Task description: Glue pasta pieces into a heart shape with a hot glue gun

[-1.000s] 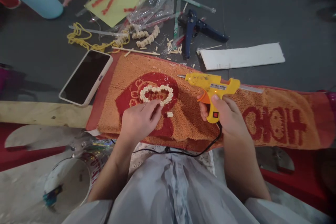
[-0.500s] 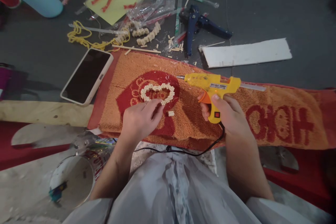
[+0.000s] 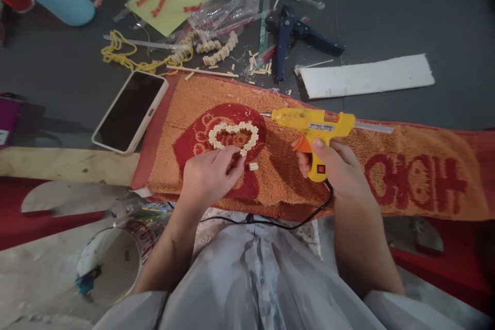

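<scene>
A heart-shaped ring of small pale stick pieces [image 3: 252,130] lies on an orange and red towel [image 3: 286,185]. My left hand [image 3: 211,172] is closed at the ring's lower edge, its fingertips pinched on the ring; the fingers partly cover that edge. Just right of those fingers lies a small pale piece [image 3: 253,166]. My right hand [image 3: 334,165] is wrapped round the handle of a yellow glue gun [image 3: 309,119], with fingers by the orange trigger. The gun's metal nozzle points left, a little right of the ring, and a clear glue stick protrudes from its back.
A phone [image 3: 129,111] lies left of the towel. Behind are yellow string [image 3: 119,54], curved stick strips [image 3: 221,51], plastic wrap, a blue cutter tool [image 3: 285,41] and a white board [image 3: 367,78]. A blue bottle [image 3: 67,0] stands back left. The gun's black cord runs along the towel's front.
The view has shifted slightly. My left fingertips have moved very slightly at the ring's lower edge; my right hand and the glue gun look nearly unchanged.
</scene>
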`<state>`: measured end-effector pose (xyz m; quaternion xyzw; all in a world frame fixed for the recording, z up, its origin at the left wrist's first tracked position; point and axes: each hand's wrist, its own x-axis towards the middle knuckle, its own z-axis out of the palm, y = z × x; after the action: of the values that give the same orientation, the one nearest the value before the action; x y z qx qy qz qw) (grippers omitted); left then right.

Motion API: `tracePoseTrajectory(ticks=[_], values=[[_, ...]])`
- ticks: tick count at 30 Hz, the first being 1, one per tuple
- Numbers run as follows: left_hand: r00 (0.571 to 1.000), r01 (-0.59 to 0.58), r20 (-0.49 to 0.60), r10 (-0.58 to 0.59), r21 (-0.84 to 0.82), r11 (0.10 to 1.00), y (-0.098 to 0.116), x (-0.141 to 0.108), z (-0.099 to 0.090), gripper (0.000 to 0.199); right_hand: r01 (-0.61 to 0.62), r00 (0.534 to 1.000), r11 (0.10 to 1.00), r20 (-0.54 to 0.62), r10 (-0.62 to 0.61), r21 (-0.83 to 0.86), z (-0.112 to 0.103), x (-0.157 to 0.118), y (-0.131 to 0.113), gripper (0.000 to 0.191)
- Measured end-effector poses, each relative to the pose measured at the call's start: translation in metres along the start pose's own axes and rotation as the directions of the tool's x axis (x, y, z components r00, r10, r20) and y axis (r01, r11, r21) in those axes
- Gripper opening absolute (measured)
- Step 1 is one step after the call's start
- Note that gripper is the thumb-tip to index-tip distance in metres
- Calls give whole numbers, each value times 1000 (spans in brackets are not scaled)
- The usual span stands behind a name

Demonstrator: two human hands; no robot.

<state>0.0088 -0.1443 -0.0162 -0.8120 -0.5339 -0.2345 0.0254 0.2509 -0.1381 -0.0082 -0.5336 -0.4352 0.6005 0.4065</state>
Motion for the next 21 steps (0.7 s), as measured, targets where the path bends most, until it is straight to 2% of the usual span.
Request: tracePoseTrajectory(ticks=[7,13,21], values=[[998,-45,-50,47,32,998,1,1,-1,16,-11,1000,1000,0,11,-18,1,-1,-3,29],[999,-28,-16,29,37,999,0,0,-1,17,9,1000,1000,6,-9,14,1,0,-2,29],[994,-70,-80,74,50,996,0,0,0,13,13,1000,1000,9,-13,14,1,1,-3,31]])
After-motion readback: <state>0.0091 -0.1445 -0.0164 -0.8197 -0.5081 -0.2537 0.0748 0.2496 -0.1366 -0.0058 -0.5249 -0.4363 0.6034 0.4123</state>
